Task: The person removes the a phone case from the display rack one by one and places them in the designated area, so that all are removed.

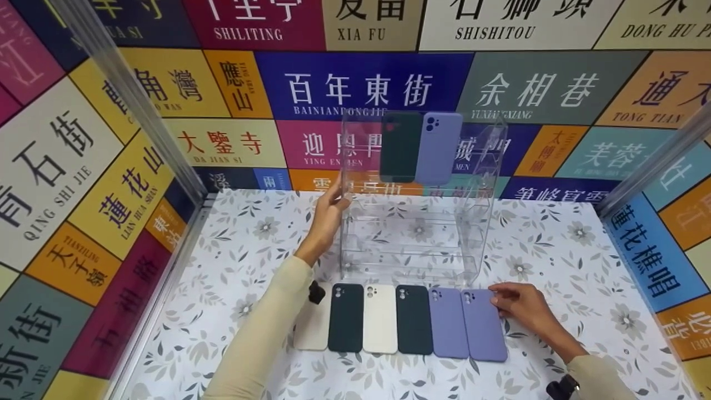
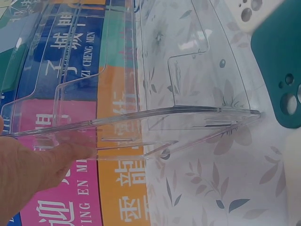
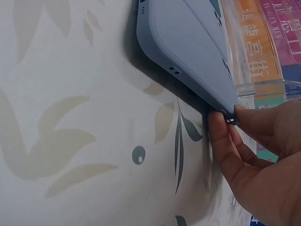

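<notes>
A clear acrylic display rack (image 1: 408, 272) with stepped tiers stands upright on the table. My left hand (image 1: 328, 216) grips its left side panel, the fingers partly hidden behind the plastic; the left wrist view shows this hand (image 2: 47, 165) at the panel's edge. On the rack's upper tier stand a dark green phone case (image 1: 401, 153) and a purple phone case (image 1: 441, 153), side by side. My right hand (image 1: 525, 305) pinches the upper right corner of the rightmost purple phone case (image 1: 486, 330) in the front row. In the right wrist view, that case's edge (image 3: 188, 70) appears slightly raised.
Left of the pinched case lie another purple case (image 1: 450, 328), dark green cases (image 1: 414, 322) and cream cases (image 1: 380, 325), in a row before the rack. Metal posts (image 1: 150, 111) frame the printed walls. A floral sheet (image 1: 577, 278) covers the table.
</notes>
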### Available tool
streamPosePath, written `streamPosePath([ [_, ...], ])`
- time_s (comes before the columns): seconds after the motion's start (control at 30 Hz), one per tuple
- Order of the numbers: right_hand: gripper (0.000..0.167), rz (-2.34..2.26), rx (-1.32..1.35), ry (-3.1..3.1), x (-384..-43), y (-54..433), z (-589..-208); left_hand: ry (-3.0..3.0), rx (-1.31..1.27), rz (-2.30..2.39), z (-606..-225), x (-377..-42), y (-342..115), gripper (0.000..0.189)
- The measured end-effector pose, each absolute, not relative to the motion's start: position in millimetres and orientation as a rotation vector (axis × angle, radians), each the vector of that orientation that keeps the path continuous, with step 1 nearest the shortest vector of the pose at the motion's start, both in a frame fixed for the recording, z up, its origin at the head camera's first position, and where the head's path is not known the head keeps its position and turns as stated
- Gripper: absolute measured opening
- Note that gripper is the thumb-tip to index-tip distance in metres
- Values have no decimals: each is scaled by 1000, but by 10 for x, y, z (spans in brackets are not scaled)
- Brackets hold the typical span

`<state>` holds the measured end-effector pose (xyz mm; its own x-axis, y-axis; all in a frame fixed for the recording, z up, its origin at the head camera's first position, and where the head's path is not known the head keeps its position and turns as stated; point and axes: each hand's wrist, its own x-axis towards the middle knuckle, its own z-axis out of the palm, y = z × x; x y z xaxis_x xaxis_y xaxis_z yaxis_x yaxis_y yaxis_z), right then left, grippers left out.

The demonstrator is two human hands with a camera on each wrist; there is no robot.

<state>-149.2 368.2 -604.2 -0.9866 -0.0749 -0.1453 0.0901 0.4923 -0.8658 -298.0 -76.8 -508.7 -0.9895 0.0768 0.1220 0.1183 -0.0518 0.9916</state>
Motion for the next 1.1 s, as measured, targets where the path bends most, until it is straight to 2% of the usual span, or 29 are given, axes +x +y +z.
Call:
streamPosePath([
  [0.77, 26, -1444, -25, 2670, -1543, 3277, -6028, -2156, -207, -2237, -5082, -2974, -775, 71],
  [1.1, 19, -1341, -51, 2921, -1637, 3379, -5719, -2164, -185, -2245, -5071, -2974, -769, 72],
])
